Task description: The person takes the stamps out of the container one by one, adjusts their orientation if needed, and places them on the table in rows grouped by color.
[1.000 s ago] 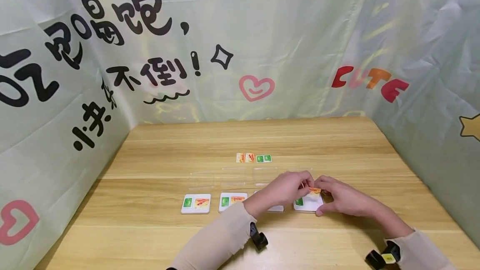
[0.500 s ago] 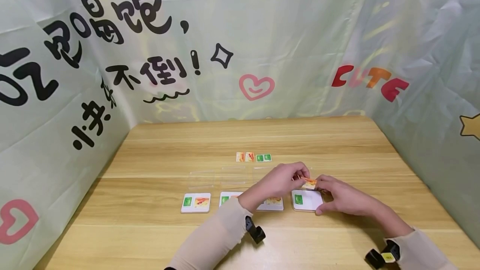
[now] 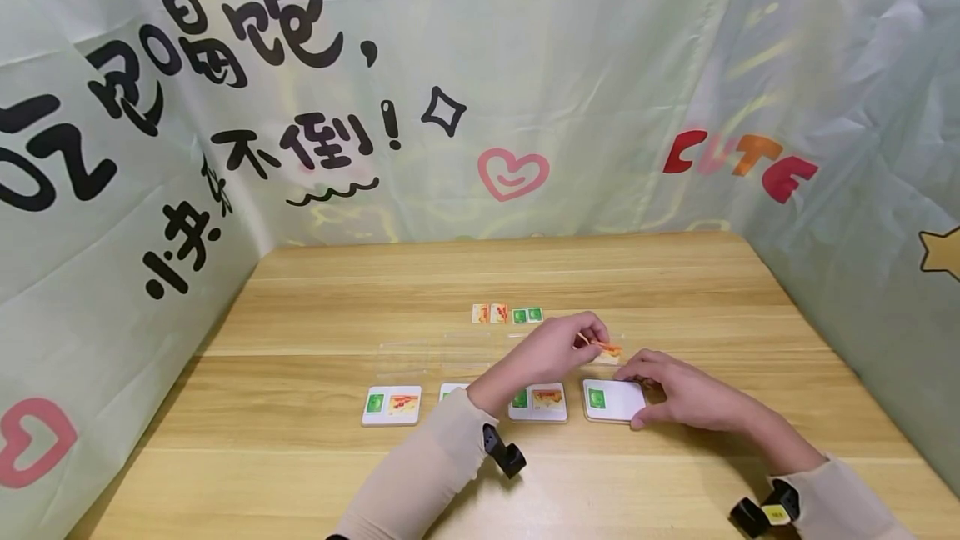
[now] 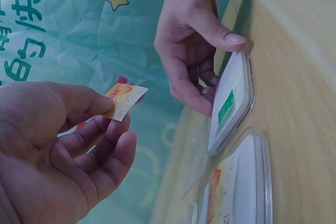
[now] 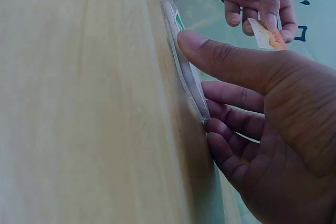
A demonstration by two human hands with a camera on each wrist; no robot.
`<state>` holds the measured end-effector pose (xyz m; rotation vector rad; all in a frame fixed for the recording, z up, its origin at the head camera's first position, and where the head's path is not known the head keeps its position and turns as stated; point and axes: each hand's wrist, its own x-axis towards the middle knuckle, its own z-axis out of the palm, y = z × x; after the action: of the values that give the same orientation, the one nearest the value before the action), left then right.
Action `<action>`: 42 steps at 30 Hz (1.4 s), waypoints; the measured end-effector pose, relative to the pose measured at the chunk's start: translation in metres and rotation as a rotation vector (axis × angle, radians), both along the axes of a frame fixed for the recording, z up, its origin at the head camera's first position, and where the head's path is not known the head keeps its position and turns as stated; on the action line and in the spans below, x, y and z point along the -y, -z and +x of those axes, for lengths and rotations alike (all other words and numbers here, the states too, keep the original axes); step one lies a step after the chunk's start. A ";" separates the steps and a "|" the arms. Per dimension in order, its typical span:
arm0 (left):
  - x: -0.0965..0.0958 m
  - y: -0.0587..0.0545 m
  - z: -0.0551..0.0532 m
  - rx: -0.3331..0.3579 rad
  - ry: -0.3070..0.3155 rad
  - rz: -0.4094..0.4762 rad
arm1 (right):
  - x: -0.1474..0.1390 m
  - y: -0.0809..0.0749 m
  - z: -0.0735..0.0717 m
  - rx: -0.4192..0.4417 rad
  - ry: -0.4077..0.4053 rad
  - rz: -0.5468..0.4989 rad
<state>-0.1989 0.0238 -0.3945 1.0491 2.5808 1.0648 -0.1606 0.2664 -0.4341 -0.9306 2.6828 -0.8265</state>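
Observation:
My left hand (image 3: 557,350) pinches an orange postage stamp (image 4: 124,102) with perforated edges between thumb and fingers, raised beyond the rightmost white card. That white card (image 3: 621,411) lies in a shallow clear plastic case and bears one green stamp (image 3: 597,399) at its left. My right hand (image 3: 686,392) holds the case at its right end, thumb on the near corner and fingers along the far side. To the left, another cased card (image 3: 537,417) carries a green and an orange stamp. My left forearm partly hides a further card (image 3: 453,389).
At the far left of the row sits a cased card (image 3: 390,420) with green and orange stamps. Clear plastic lids (image 3: 402,359) lie behind the row. Farther back are two loose orange stamps (image 3: 498,314) and two green stamps (image 3: 527,317). Printed cloth (image 3: 600,65) encloses the table.
My left hand has lifted the orange stamp off the rightmost card and carried it back and left. My right hand stays at the case, its fingers shifted slightly left.

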 end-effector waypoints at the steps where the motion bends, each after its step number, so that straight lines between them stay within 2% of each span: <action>1: 0.000 0.000 0.000 0.003 -0.003 0.001 | 0.000 0.000 0.000 0.000 0.000 0.000; 13: 0.007 -0.001 -0.004 0.034 -0.012 0.025 | 0.000 -0.003 0.000 -0.001 0.010 0.010; 22: 0.016 -0.004 -0.005 0.085 -0.038 0.065 | 0.000 -0.002 0.001 -0.005 0.002 0.007; 29: 0.024 -0.006 -0.009 0.063 -0.046 0.070 | 0.000 -0.001 0.001 -0.009 0.007 0.016; 36: 0.034 -0.007 -0.014 0.120 -0.075 0.074 | 0.000 -0.001 0.002 0.007 0.011 0.013; 42: 0.047 -0.009 -0.020 0.062 -0.063 0.049 | 0.000 -0.001 0.002 0.007 0.009 0.015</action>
<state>-0.2187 -0.0235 -0.3856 0.9358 2.5667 1.1616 -0.1589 0.2661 -0.4330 -0.9108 2.6856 -0.8095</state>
